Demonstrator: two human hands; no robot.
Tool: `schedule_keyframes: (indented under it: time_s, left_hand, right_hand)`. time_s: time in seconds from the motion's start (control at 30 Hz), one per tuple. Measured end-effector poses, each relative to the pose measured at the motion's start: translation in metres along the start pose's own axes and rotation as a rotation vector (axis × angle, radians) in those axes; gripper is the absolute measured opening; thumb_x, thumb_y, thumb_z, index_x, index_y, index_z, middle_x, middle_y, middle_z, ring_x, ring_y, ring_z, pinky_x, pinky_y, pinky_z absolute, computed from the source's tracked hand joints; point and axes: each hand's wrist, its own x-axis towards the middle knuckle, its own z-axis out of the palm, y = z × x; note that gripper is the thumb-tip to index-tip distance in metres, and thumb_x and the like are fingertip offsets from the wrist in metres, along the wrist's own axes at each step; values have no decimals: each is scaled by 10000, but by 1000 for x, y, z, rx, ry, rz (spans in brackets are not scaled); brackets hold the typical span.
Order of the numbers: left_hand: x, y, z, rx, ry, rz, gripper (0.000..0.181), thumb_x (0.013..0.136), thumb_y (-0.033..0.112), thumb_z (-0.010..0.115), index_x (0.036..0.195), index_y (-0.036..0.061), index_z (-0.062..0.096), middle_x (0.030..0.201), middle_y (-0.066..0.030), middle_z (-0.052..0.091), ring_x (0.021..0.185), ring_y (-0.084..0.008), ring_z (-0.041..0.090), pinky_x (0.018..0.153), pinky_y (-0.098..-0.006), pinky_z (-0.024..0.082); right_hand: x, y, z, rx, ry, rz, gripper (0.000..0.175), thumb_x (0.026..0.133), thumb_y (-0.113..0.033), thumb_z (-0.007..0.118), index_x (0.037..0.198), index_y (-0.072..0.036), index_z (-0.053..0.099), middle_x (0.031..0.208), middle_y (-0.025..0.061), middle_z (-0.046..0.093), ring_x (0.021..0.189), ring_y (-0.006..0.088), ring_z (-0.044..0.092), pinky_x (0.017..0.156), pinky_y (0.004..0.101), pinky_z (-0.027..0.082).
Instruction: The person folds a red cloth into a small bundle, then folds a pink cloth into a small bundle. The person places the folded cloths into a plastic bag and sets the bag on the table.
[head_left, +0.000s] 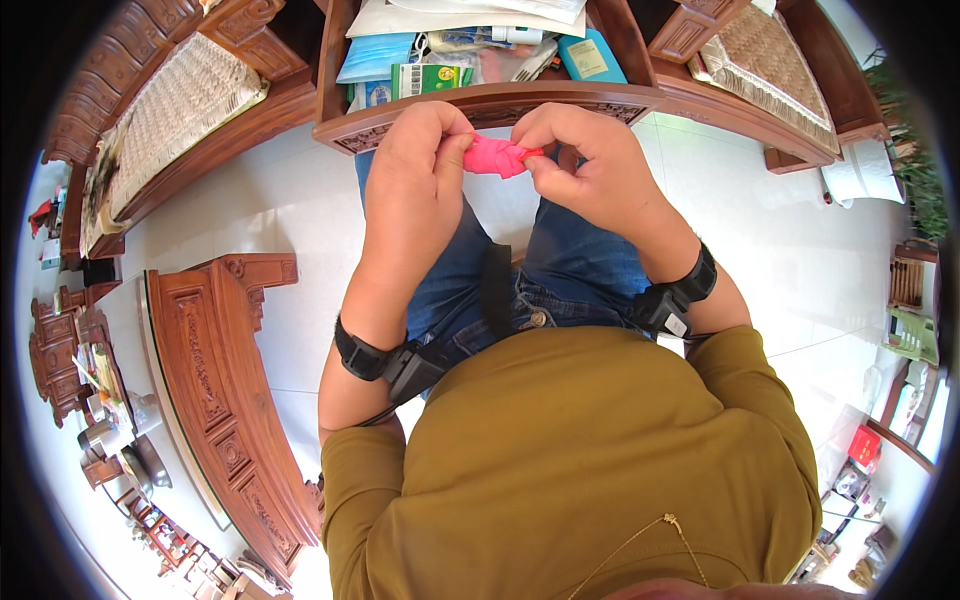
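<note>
A small bundle of bright pink, thin sheet material (495, 157), folded and wrapped around itself, is held between my two hands. My left hand (424, 154) pinches its left end between thumb and fingers. At the other end, the thumb and index finger of my right hand (589, 161) grip a narrow, redder tip. The bundle hangs over my lap, just on my side of an open wooden drawer (495, 105) with a carved front. Whether the bundle is a plastic bag, I cannot tell.
The drawer holds blue face masks (376, 58), a green packet (427, 79), a teal bottle (592, 58), a white-capped container (516, 35) and papers (465, 19). Cushioned wooden seats (180, 120) flank it. A carved wooden table (217, 390) stands at my left.
</note>
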Motion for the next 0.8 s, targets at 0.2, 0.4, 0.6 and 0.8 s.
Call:
schedule_keyframes:
  time_s: [0.2, 0.4, 0.6, 0.8]
  left_hand:
    - [-1, 1, -1, -214, -65, -47, 83, 838, -4, 580, 919, 5, 594, 824, -127, 590, 770, -264, 585, 688, -321, 471]
    - [6, 6, -15, 155, -126, 171, 79, 841, 17, 572, 909, 13, 611, 820, -132, 595, 793, -316, 582, 709, -373, 471]
    - [3, 10, -11, 241, -52, 91, 53, 864, 42, 554, 885, 22, 598, 831, -149, 606, 793, -346, 585, 694, -397, 471]
    - [-4, 12, -3, 110, -1, -183, 85, 908, 76, 525, 915, 25, 592, 818, -170, 618, 755, -360, 595, 663, -392, 473]
  right_hand:
    - [0, 7, 6, 247, 21, 152, 120, 769, 21, 568, 887, 8, 585, 913, 49, 620, 724, 64, 548, 612, 213, 465]
    - [4, 3, 6, 92, 11, 31, 138, 741, 13, 588, 872, -30, 599, 891, 17, 613, 672, 54, 519, 561, 198, 419]
    - [8, -7, 9, -71, -7, -48, 111, 745, -35, 606, 853, -58, 591, 876, -2, 617, 591, 68, 485, 510, 205, 382]
    - [5, -9, 8, -75, 12, -39, 115, 753, -35, 596, 867, -36, 583, 905, 33, 630, 615, 73, 515, 526, 210, 409]
